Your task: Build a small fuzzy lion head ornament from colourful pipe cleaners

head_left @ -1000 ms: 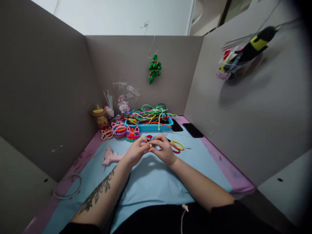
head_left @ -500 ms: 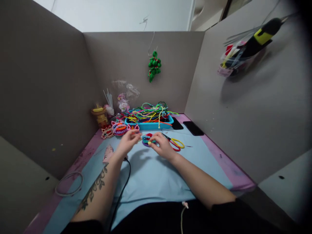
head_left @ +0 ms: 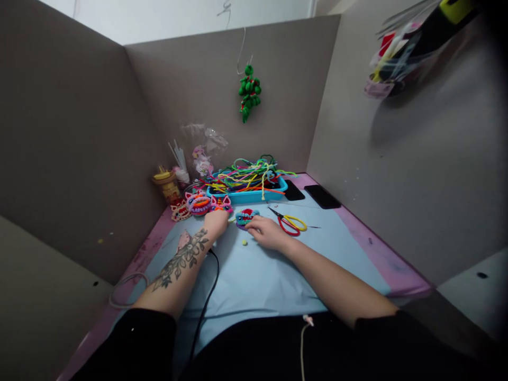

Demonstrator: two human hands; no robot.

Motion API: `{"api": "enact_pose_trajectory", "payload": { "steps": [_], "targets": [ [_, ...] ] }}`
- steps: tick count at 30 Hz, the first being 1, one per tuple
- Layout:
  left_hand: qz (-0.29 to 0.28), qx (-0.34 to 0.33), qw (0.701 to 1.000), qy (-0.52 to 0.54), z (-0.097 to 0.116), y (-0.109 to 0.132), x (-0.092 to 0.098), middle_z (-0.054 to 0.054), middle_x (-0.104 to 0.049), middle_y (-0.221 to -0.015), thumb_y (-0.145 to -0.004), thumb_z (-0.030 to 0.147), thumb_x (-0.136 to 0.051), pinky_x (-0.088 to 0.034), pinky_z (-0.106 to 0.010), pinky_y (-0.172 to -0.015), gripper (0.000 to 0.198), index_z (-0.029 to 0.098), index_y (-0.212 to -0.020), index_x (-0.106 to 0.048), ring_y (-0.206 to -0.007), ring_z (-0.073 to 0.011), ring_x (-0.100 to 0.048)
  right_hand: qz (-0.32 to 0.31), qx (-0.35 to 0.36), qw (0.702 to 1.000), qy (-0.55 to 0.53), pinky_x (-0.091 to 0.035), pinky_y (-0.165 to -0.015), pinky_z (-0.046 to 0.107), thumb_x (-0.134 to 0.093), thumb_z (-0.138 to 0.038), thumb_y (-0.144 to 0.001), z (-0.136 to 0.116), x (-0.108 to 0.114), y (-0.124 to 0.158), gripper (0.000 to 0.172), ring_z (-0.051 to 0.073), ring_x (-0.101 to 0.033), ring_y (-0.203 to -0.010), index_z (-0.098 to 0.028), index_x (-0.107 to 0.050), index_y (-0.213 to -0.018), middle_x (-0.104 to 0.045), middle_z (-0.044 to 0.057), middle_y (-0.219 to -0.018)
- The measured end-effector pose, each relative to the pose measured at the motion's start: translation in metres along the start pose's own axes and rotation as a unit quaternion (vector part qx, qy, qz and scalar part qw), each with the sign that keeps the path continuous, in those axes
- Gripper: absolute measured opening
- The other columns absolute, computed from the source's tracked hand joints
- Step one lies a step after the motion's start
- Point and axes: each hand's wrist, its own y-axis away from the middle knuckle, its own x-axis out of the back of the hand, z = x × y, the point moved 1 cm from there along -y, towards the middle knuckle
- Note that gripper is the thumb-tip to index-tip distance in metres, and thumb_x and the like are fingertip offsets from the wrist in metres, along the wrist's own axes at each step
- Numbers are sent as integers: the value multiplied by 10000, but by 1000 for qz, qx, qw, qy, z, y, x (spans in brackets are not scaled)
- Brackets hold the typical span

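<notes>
Two bare hands lie low on the blue-covered worktop point(head_left: 254, 275), close together but not touching. The right hand point(head_left: 266, 232) rests palm down with its fingers stretched forward. Its fingertips touch a small blue and red pipe-cleaner piece point(head_left: 246, 216) that sits on the worktop just ahead of it; whether they pinch it or only rest on it cannot be told. The left hand point(head_left: 216, 222) is just left of that piece, fingers curled under and turned away, so its grip cannot be made out. Its knuckles come close to a row of fuzzy animal faces point(head_left: 200, 203) just beyond it. Between the two hands, a little nearer the body, lies a tiny yellow-green bead point(head_left: 244, 243). Scissors point(head_left: 291, 224) with red and yellow handles lie just right of the right hand. Farther ahead of both hands stands a blue tray point(head_left: 254, 197) heaped with coloured pipe cleaners. A pink glue gun point(head_left: 183, 241) shows beside the left forearm, and a black cord point(head_left: 206, 301) runs back toward the body.
</notes>
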Motion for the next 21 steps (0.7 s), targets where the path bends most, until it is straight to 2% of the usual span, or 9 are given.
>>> {"api": "enact_pose_trajectory", "payload": {
  "steps": [2, 4, 9, 12, 14, 16, 18, 21],
  "targets": [
    [-1, -9, 1000, -2, 1, -6, -4, -165, -652, -1000, -800, 195, -473, -462, -364, -799, 227, 152, -934, -652, -970, -273, -605, 76, -3, 997, -34, -443, -740, 261, -513, -147, -825, 5, 10, -1, 191, 148, -588, -810, -182, -684, -904, -638, 49, -859],
    [-2, -14, 1000, -3, 1, -10, -5, -162, -652, -998, -803, 159, -450, -464, -349, -794, 243, 151, -937, -652, -956, -258, -610, 124, -11, 991, -49, -444, -718, 262, -523, -153, -816, 9, 17, -1, 174, 148, -585, -776, -182, -688, -863, -636, 44, -816],
    [-7, -17, 1000, -4, -12, -10, 4, -147, -672, -881, -761, 124, -488, -469, -284, -726, 206, 141, -872, -661, -860, -226, -631, 149, -43, 987, -49, -436, -701, 272, -539, -175, -805, 14, 21, 0, 152, 154, -577, -749, -184, -691, -819, -634, 36, -774],
    [14, -18, 1000, -3, -21, 4, 20, -138, -674, -831, -758, 138, -499, -458, -278, -682, 169, 141, -820, -656, -804, -227, -631, 168, -74, 981, -68, -434, -693, 277, -530, -189, -809, 14, 23, -1, 157, 155, -570, -748, -185, -687, -807, -634, 35, -778],
    [51, -26, 998, 5, -20, 19, 31, -129, -670, -822, -787, 172, -476, -447, -287, -669, 180, 145, -839, -646, -784, -228, -624, 185, -93, 973, -99, -438, -668, 273, -544, -208, -800, 12, 25, -2, 144, 149, -560, -717, -186, -682, -833, -620, 30, -760],
    [92, -55, 994, 26, -11, 33, 39, -91, -671, -842, -822, 202, -437, -437, -271, -665, 210, 174, -876, -638, -777, -203, -614, 199, -99, 966, -136, -444, -640, 266, -566, -233, -785, 9, 25, -2, 163, 140, -543, -682, -188, -670, -902, -594, 24, -755],
    [146, -122, 978, 90, 0, 44, 43, -73, -673, -858, -820, 200, -454, -429, -250, -668, 199, 175, -901, -634, -767, -178, -605, 206, -91, 960, -165, -452, -626, 260, -583, -238, -768, 7, 25, -2, 247, 128, -527, -665, -198, -641, -1005, -575, 26, -812],
    [172, -195, 955, 146, 14, 50, 41, -61, -669, -859, -806, 174, -482, -429, -239, -696, 172, 171, -885, -635, -784, -163, -595, 215, -82, 956, -184, -465, -630, 259, -579, -205, -758, 9, 26, -2, 432, 113, -513, -661, -234, -543, -1187, -552, 40, -947]
  ]
}}
